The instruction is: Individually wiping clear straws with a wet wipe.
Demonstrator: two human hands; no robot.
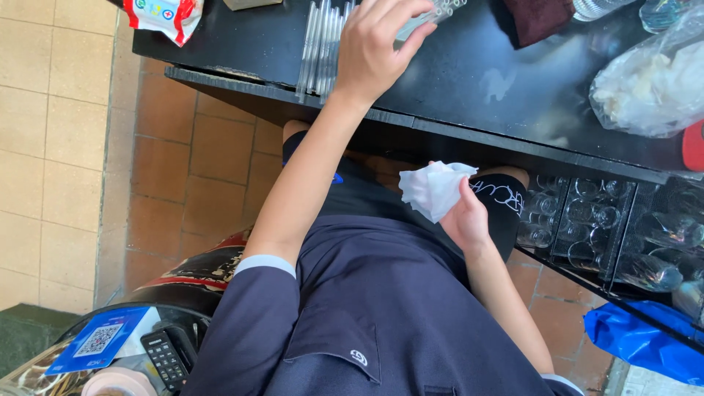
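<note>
While the left hand (378, 48) touches several clear tubes (320, 44), fingers loosely spread, right hand (463, 220) grips one white tissue (433, 187).

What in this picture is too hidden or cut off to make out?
- Head view: what the left hand touches among the clear tubes is covered by its own fingers.
- The right hand holds a white cloth; the cloth hides its fingertips.
- The red-and-white packet is cut by the top edge.
- The glasses under the black counter sit in shadow; their count is unclear.
</note>
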